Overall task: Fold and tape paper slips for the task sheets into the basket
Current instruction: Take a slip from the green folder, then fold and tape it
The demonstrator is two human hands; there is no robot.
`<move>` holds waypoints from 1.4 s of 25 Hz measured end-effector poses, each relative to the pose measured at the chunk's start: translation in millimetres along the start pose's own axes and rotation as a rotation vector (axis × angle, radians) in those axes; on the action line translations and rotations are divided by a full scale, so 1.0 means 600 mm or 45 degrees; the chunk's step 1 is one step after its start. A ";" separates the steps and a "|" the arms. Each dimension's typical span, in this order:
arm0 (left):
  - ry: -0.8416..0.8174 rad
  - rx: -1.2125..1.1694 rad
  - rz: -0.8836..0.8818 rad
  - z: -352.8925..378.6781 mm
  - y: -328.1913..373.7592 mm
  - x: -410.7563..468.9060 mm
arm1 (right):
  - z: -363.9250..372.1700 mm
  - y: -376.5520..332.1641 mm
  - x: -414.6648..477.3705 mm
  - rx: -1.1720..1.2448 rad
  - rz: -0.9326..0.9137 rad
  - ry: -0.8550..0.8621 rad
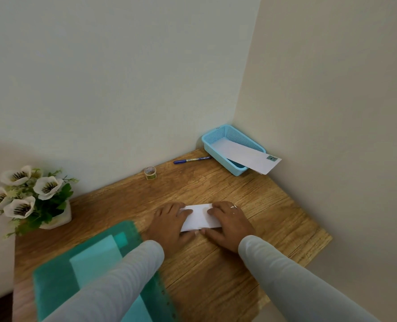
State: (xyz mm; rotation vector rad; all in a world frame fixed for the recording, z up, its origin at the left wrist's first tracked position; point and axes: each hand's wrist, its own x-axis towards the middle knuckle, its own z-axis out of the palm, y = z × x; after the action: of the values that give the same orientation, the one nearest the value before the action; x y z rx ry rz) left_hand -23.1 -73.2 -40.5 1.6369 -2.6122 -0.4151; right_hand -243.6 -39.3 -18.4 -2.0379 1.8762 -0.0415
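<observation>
Head view: both hands' fingers press flat, hiding the folded slip's (198, 218) ends.

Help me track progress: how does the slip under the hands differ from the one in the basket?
The slip under the hands lies flat on the table, untaped; the basket slip leans tilted over the blue basket's rim and bears a tape patch. The basket slip looks longer. Both are white folded paper.

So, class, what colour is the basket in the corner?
Light blue mesh basket, seen in the head view.
</observation>
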 end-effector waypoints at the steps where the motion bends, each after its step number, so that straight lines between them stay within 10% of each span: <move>1: 0.016 0.029 -0.017 0.002 0.005 0.002 | 0.007 -0.001 0.000 0.002 -0.006 0.029; 25: -0.159 0.265 -0.166 0.009 -0.057 0.004 | 0.080 -0.073 0.044 -0.223 -0.208 0.002; 35: -0.195 0.403 -0.098 -0.002 -0.012 0.017 | 0.048 0.074 0.019 -0.257 0.133 0.026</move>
State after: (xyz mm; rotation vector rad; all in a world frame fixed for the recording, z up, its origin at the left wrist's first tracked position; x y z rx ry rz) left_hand -20.9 -85.5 -42.3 1.8696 -2.8554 -0.1372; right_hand -276.8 -45.2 -60.6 -2.0699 2.0703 0.1616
